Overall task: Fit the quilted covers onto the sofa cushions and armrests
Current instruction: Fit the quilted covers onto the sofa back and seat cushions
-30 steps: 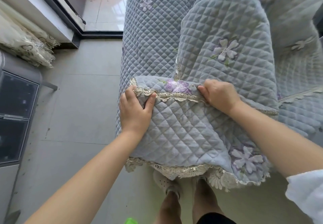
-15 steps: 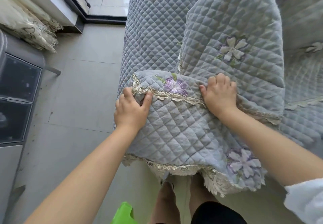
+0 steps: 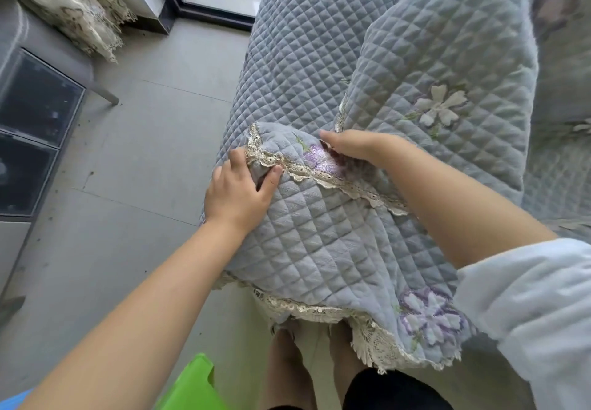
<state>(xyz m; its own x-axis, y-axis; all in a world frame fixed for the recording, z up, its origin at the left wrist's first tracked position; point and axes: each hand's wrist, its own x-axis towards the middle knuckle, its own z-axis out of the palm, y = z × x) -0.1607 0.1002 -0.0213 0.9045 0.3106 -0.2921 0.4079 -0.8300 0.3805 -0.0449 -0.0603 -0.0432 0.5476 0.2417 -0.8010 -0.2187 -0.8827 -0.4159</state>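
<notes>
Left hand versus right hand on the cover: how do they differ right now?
The left hand pinches the cover's lace trim at its corner, thumb on top; the right hand lies over the purple flower, its fingers hidden. The left forearm is bare; the right shows a white sleeve. Both touch the same quilted cover.

So the quilted cover [image 3: 335,250] is draped over the sofa arm, its lace edge [image 3: 319,309] hanging down in front of the person's legs [image 3: 284,368]. Left hand [image 3: 238,194] sits on the cover's left corner, right hand [image 3: 355,147] just right of it. Cabinet [image 3: 32,128] is off left across the floor [image 3: 144,154].
</notes>
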